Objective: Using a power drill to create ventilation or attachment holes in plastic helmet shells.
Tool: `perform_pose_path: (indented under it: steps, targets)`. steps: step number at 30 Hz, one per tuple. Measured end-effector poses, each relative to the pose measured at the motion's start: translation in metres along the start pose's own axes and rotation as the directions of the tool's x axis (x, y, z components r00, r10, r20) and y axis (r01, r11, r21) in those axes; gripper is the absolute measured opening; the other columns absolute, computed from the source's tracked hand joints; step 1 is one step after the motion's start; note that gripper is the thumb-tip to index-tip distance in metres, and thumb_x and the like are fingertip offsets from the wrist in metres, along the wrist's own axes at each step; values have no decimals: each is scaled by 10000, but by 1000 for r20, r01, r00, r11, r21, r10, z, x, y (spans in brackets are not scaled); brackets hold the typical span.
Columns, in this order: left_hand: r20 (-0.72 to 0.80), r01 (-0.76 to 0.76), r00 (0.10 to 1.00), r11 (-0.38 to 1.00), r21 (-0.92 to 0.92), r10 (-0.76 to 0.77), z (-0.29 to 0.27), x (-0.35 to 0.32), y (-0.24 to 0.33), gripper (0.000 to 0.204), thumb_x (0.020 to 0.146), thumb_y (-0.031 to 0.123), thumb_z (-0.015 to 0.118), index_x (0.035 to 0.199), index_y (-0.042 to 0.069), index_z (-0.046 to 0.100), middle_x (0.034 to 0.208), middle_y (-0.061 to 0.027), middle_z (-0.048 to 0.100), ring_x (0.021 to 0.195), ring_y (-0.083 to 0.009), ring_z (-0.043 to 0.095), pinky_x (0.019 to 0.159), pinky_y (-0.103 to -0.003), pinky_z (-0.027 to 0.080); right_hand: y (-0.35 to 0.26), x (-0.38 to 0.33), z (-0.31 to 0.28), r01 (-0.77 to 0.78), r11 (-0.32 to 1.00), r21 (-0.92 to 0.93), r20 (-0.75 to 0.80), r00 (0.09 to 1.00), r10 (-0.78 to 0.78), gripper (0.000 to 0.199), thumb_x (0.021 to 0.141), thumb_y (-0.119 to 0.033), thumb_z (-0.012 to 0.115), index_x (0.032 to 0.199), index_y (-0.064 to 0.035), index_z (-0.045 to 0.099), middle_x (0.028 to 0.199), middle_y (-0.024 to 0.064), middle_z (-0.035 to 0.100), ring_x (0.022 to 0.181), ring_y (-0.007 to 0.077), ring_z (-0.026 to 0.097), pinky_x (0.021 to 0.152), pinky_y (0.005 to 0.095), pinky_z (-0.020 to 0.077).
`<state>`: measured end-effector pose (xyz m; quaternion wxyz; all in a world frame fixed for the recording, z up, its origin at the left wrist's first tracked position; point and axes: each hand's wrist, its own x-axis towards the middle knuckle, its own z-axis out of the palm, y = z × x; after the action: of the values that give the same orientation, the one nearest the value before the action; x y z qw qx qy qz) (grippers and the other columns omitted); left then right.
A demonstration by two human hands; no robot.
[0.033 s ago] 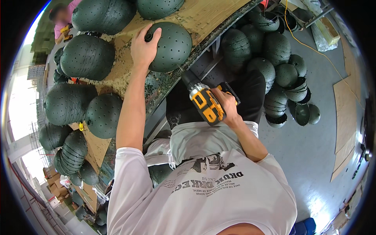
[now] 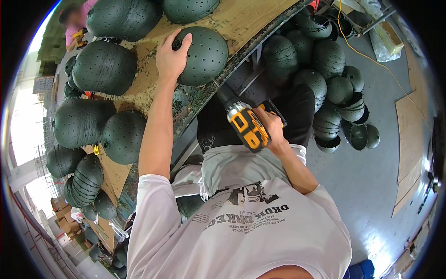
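A dark green dome-shaped shell [image 2: 206, 53], dotted with small holes, rests at the edge of the workbench [image 2: 232, 23]. My left hand [image 2: 171, 58] grips its left side, thumb over the top beside a short dark stub. In my right hand [image 2: 272, 124] is a yellow and black cordless drill [image 2: 248, 128], held by its handle. The drill points up and left, its thin bit at the shell's lower right edge; whether the tip is inside the shell I cannot tell.
Stacks of green shells [image 2: 104, 67] line the bench on the left. More shells [image 2: 330, 60] are heaped on the floor at right. A yellow cord [image 2: 371, 63] crosses there, near cardboard sheets [image 2: 409, 153]. Another person [image 2: 73, 23] is at the far left.
The drill and my right hand have shifted slightly to the right and down, a little away from the shell. My left hand and the shell look nearly still.
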<state>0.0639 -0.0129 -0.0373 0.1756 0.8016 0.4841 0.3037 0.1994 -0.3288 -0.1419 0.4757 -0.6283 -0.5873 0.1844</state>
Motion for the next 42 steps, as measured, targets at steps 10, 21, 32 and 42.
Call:
perform_pose_path:
  steps: [10,21,32,42]
  targets:
    - [-242,-130,965,986,-100,103,-4,-18,-11,431,886,411,808,1043,38,658,1142,-139,656,1124,-332,611,1009,-433,456,-10,-47,-50,-36,998,53,-140,989,43,261,789,-57,779,1013,40,685,865,125,669,719,304,690,670,341,547]
    - [-19,-402,909,886,230,417,-9,-95,20,937,694,363,958,1459,129,469,1595,-255,312,1473,-503,298,1173,-594,310,-1,-45,-42,-112,972,207,-142,980,142,136,781,12,752,900,-17,692,809,58,673,674,181,665,636,283,536]
    - [-42,-427,897,886,180,441,-7,-92,-8,731,817,197,839,1465,138,505,1603,-256,347,1479,-510,320,1182,-585,317,1,-47,-40,99,994,-53,-247,963,-110,112,794,17,792,862,-51,736,787,45,725,634,215,688,592,301,533]
    - [-76,-356,922,909,219,379,-8,-96,15,658,831,210,845,1407,101,546,1544,-243,435,1464,-464,376,1181,-536,341,-4,-44,-38,-36,992,117,-190,980,58,142,774,44,779,873,-36,716,786,62,701,647,226,688,594,311,536]
